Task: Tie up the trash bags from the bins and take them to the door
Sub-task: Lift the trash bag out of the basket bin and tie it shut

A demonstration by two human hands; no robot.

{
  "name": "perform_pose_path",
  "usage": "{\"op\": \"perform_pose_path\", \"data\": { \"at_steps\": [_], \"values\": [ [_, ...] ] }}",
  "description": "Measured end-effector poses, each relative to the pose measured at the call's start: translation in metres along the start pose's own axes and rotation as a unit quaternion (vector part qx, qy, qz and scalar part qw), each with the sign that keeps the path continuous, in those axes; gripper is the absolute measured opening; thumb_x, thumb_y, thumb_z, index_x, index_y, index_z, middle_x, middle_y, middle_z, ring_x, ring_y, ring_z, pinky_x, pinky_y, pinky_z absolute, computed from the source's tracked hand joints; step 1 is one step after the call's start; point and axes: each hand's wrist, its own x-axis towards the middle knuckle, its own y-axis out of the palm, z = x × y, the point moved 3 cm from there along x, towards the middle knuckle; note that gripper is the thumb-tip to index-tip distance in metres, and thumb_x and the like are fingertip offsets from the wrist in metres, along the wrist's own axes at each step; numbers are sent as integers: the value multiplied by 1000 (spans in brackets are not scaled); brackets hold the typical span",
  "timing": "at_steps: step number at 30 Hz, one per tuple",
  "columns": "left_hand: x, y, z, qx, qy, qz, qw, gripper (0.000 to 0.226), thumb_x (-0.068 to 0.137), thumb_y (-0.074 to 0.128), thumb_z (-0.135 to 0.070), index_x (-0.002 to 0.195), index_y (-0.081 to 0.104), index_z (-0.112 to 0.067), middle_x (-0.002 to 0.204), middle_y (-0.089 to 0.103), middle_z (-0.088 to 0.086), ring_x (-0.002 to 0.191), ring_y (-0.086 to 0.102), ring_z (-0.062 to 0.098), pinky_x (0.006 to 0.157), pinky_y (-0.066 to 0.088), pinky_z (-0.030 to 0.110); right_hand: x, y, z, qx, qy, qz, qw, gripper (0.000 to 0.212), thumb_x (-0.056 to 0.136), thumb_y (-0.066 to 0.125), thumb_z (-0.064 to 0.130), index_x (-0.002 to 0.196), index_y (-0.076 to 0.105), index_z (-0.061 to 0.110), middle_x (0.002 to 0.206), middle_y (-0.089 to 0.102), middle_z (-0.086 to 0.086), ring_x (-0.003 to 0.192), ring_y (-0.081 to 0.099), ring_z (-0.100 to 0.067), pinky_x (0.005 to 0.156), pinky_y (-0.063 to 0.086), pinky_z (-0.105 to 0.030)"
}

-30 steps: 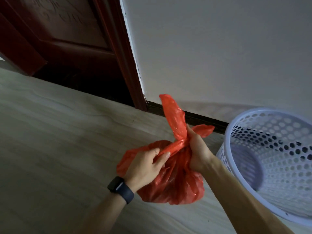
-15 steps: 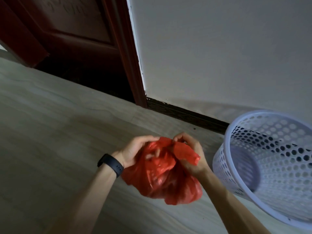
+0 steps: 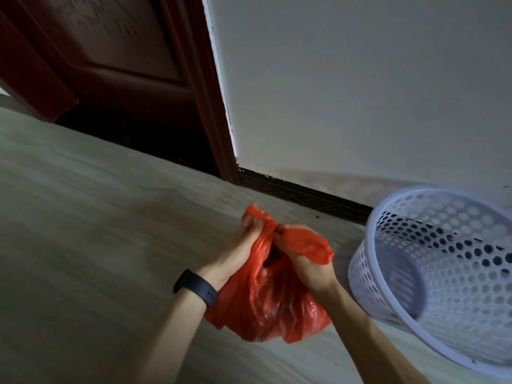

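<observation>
My hands have drawn apart since half a second ago, when both were bunched over the top of the bag point(image 3: 266, 309). Now the left hand point(image 3: 243, 245) clenches one ear and the right hand point(image 3: 304, 264) clenches the other. The bag hangs between them, over the floor point(image 3: 83, 245), beside the bin point(image 3: 443, 273). A gap still shows at the mouth, so I judge the knot unfinished. The door point(image 3: 110, 65) is near.

- White wall point(image 3: 346, 92), plain, with chipped paint along its left edge.
- Dark red wooden door point(image 3: 110, 51) and frame point(image 3: 205, 92) at upper left.
- Dark baseboard point(image 3: 304, 194) under the wall.
- Pale wood-grain floor point(image 3: 83, 231); the light is dim.
</observation>
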Motion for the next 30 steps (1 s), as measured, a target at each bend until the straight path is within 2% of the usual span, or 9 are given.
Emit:
{"op": "perform_pose_path", "data": {
  "at_steps": [3,6,10,12,16,19,23,27,30],
  "values": [
    [2,-3,-3,-84,39,-66,994,51,98,43,-48,136,16,-67,150,41,3,115,58,17,101,48,48,-7,9,2,9,41,12,999,11,85,77,18,96,78,14,99,78,-1,97,73,-17,88,56,-30],
    [2,-15,-5,-276,50,-82,956,44,97,47,-49,136,33,-64,149,42,5,114,64,27,90,55,50,-14,11,4,41,60,-17,997,13,88,75,22,93,79,10,95,78,-10,94,74,-26,88,58,-41],
    [-6,-13,-11,-475,60,-58,876,37,100,40,-50,136,45,-54,126,64,10,99,72,23,71,59,47,-21,22,6,139,128,-69,980,23,96,63,29,92,79,14,100,78,-10,99,74,-28,92,57,-42],
    [-6,-8,-8,-507,41,-77,857,34,99,46,-51,132,52,-50,95,73,2,73,71,14,68,59,41,-20,29,9,263,169,-75,947,30,100,55,29,88,72,7,103,77,-12,98,74,-27,87,58,-40],
    [-6,-16,2,-456,7,-161,875,30,106,37,-35,128,57,-32,55,40,-8,38,29,7,45,42,21,-19,25,5,412,233,-86,877,42,104,46,33,65,48,16,74,68,-12,76,69,-28,82,54,-42],
    [-9,-40,6,-434,-5,-172,884,31,107,30,-24,116,59,-24,49,31,-9,32,23,4,36,26,18,-30,-4,-16,223,246,-158,930,51,97,54,30,47,52,21,58,55,-7,53,49,-23,55,39,-33],
    [-23,-88,27,-367,-14,-210,906,30,108,29,-25,96,57,-23,47,27,-9,29,20,3,34,14,18,-50,-37,-37,26,234,-151,960,52,95,51,30,44,48,21,50,46,-2,54,45,-19,65,44,-39],
    [-37,-105,52,-263,-27,-232,936,26,107,33,-25,105,58,-18,60,33,-4,39,31,7,37,34,18,-60,-42,-57,9,267,-133,954,42,98,47,23,57,44,17,53,41,-4,57,54,-23,65,55,-42],
    [-48,-95,49,-169,1,-187,968,28,104,37,-37,114,61,-25,94,58,-1,77,60,13,69,55,30,-56,-51,-61,10,282,-151,947,36,100,47,27,66,48,17,59,48,-5,58,57,-22,61,50,-32]
  ]
}}
